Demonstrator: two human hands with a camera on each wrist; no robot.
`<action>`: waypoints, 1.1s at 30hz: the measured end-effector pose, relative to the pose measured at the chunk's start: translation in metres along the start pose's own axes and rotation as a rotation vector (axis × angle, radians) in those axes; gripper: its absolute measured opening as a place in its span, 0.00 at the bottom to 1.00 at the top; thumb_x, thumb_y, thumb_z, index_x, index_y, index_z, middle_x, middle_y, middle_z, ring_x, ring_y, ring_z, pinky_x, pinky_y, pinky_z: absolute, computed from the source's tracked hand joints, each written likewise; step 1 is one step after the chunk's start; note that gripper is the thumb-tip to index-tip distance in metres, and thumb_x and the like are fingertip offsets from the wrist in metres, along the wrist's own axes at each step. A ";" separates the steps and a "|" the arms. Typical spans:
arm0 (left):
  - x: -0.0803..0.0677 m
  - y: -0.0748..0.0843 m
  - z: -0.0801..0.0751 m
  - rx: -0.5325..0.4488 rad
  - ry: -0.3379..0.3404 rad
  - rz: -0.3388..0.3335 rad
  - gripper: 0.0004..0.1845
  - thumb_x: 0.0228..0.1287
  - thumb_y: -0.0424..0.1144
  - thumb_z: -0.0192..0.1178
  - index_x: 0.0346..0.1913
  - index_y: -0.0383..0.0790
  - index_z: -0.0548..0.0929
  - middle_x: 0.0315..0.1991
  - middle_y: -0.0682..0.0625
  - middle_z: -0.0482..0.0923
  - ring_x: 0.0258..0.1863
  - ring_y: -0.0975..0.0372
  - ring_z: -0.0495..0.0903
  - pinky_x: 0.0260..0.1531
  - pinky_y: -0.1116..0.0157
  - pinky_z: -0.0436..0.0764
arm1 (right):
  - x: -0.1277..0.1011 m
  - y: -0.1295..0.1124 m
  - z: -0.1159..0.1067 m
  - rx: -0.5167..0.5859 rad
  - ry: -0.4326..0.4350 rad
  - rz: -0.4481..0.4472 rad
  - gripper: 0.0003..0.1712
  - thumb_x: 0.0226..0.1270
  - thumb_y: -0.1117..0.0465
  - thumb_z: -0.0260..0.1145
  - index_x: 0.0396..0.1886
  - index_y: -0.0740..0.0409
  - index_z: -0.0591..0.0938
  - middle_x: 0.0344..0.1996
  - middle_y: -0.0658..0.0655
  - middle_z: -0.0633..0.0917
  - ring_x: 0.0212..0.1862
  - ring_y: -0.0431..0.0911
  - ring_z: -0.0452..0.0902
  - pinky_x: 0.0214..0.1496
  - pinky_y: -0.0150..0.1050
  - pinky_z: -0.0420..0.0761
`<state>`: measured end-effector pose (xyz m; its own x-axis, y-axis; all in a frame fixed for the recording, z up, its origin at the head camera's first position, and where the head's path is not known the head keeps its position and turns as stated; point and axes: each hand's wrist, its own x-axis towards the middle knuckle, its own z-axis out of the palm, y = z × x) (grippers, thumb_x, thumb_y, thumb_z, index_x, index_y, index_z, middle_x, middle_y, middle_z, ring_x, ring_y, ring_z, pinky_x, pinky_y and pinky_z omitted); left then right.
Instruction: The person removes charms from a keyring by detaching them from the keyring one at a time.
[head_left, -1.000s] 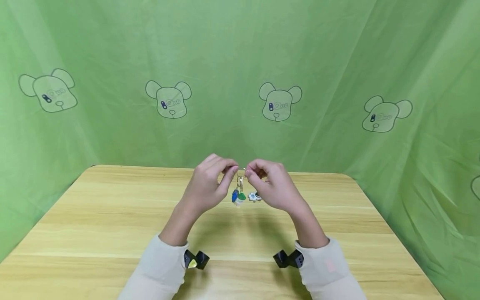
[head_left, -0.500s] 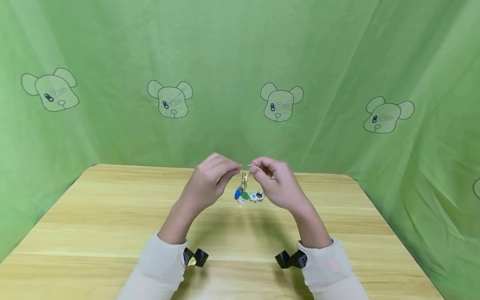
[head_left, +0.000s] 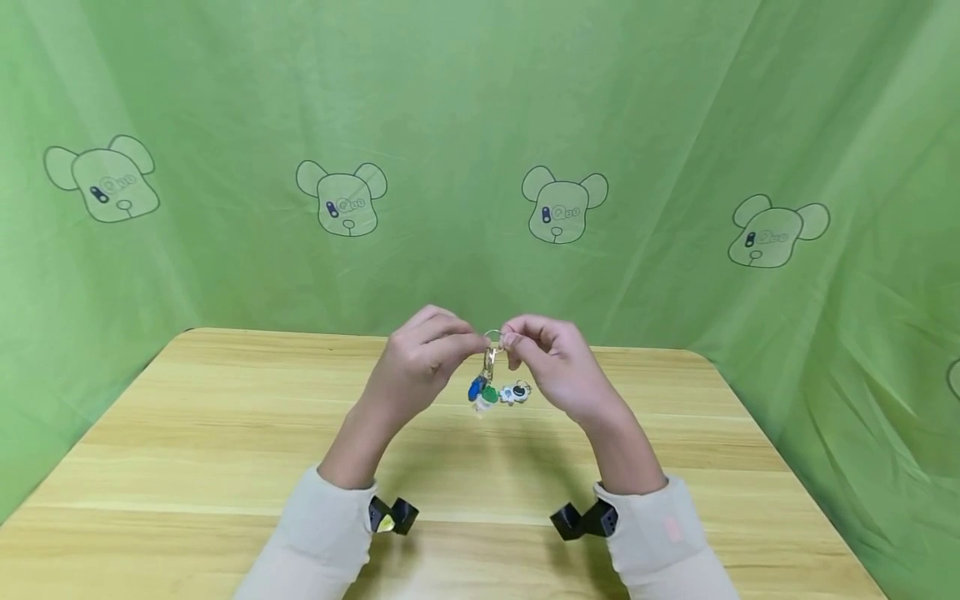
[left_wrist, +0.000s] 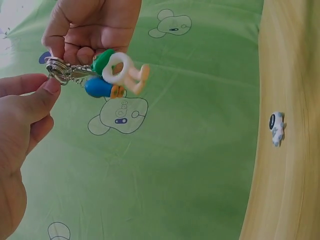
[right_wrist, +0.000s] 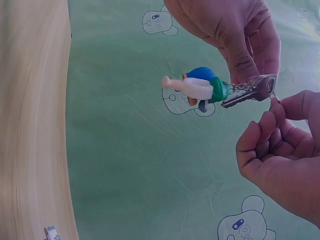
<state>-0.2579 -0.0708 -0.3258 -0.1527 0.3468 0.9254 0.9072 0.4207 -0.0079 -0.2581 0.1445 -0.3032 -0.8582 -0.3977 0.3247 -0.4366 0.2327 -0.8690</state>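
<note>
both hands are raised above the surface point(head_left: 225, 433). the left hand point(head_left: 420, 367) and right hand point(head_left: 558, 371) each have a pinching grip on the key ring point(head_left: 492, 337), charms point(head_left: 486, 392) and a key point(right_wrist: 247, 95) dangling. a small white charm point(left_wrist: 276, 128) lies on the surface.

Light wooden table point(head_left: 187, 467), pale plank grain, rounded far corners, green printed cloth close behind its back and side edges. One small white astronaut-like charm point(left_wrist: 276, 128) lies on the top — dark visor, flat on the wood. In the head view it sits between the hands at point(head_left: 514, 392); its tiny edge shows in the right wrist view.
</note>
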 end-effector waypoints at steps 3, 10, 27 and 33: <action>0.000 0.000 0.000 0.048 -0.007 0.033 0.10 0.58 0.20 0.69 0.36 0.37 0.90 0.35 0.47 0.87 0.40 0.55 0.84 0.46 0.68 0.85 | 0.000 -0.001 0.000 0.019 -0.003 0.018 0.12 0.78 0.62 0.57 0.40 0.64 0.83 0.30 0.59 0.79 0.39 0.52 0.76 0.38 0.37 0.77; -0.002 0.000 0.003 0.161 -0.022 0.076 0.10 0.61 0.19 0.66 0.36 0.36 0.88 0.36 0.48 0.88 0.40 0.56 0.84 0.46 0.70 0.84 | 0.003 0.004 0.001 0.014 -0.025 0.018 0.10 0.77 0.65 0.57 0.39 0.65 0.83 0.28 0.58 0.79 0.34 0.49 0.75 0.33 0.34 0.75; -0.007 -0.001 0.006 0.068 -0.077 -0.108 0.04 0.62 0.23 0.68 0.34 0.35 0.89 0.35 0.46 0.89 0.37 0.58 0.83 0.42 0.69 0.84 | 0.005 0.011 0.000 -0.319 0.071 -0.103 0.10 0.77 0.63 0.60 0.43 0.61 0.87 0.30 0.53 0.84 0.32 0.46 0.78 0.34 0.38 0.81; -0.007 -0.002 0.007 0.006 -0.065 -0.171 0.03 0.64 0.26 0.68 0.34 0.35 0.88 0.34 0.47 0.88 0.37 0.58 0.83 0.40 0.68 0.83 | 0.004 0.007 0.002 -0.386 0.084 -0.202 0.07 0.76 0.63 0.63 0.43 0.60 0.87 0.33 0.50 0.85 0.37 0.43 0.80 0.39 0.42 0.83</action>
<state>-0.2616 -0.0683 -0.3352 -0.3299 0.3231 0.8870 0.8634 0.4833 0.1451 -0.2641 0.1430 -0.3092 -0.7571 -0.3996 0.5168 -0.6531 0.4783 -0.5870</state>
